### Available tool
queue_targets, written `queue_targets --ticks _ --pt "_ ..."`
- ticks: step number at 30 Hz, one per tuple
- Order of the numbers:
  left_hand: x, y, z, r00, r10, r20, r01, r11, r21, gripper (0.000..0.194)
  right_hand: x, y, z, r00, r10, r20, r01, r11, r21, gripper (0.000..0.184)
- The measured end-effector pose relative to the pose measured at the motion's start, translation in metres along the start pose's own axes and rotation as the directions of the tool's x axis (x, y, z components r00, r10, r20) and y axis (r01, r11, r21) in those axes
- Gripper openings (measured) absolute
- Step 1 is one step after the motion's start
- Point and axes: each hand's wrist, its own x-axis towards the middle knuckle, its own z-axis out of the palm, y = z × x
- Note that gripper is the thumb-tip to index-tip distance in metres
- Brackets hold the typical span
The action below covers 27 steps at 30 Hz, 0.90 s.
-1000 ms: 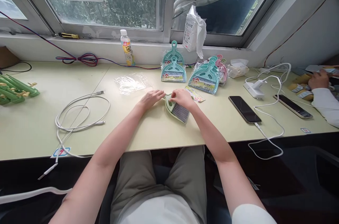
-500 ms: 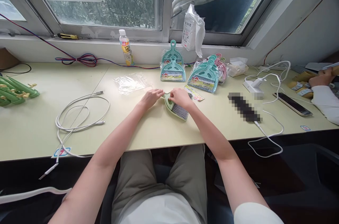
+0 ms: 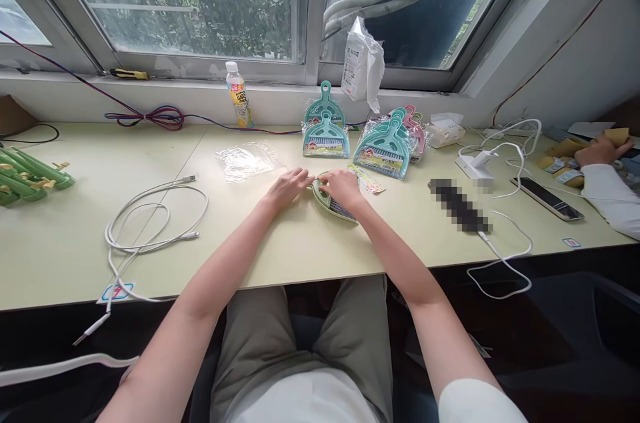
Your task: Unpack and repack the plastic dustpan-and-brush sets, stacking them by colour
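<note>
A light green dustpan [image 3: 321, 201] lies at the middle of the table, with a small brush [image 3: 343, 211] nested in it. My left hand [image 3: 289, 187] is closed at the dustpan's handle end, which its fingers mostly hide. From above, my right hand [image 3: 342, 187] pinches the brush near its handle and covers much of the bristles. A printed card [image 3: 367, 179] lies flat just beyond my right hand. To the left of the dustpan is a crumpled clear plastic wrapper [image 3: 247, 161].
Wrapped teal dustpan sets [image 3: 326, 143] [image 3: 383, 155] stand at the back, near a drink bottle [image 3: 240, 97]. A coiled white cable [image 3: 157, 206] lies left, beside green items [image 3: 35, 176]. On the right are a phone [image 3: 547, 199], a power strip [image 3: 475, 163] and another person's hand [image 3: 600, 151].
The dustpan with its brush has turned slightly, its wide end shifting right. My right hand now covers more of the bristles. The view has tilted a little.
</note>
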Motion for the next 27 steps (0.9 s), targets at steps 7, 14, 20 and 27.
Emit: queue_targets --ticks 7,14,20,27 --pt "0.004 0.006 0.004 0.987 -0.064 0.147 0.064 0.998 0.008 0.044 0.003 -0.001 0.0 0.997 -0.074 0.01 0.074 0.997 -0.018 0.017" --pt "0.003 0.0 0.009 0.99 -0.123 0.066 0.134 0.97 -0.2 0.044 0.007 0.003 0.005 0.999 -0.037 -0.025 0.04 0.99 0.134 0.017" --pt "0.016 0.005 0.001 0.744 -0.666 0.049 0.367 0.347 -0.863 0.064 0.007 0.003 0.006 0.948 0.229 -0.22 -0.114 0.891 0.439 0.039" --pt "0.026 0.032 -0.001 0.814 -0.377 0.443 0.344 -0.302 -0.889 0.068 0.012 0.008 0.007 0.921 0.233 -0.311 0.008 0.789 0.614 0.03"
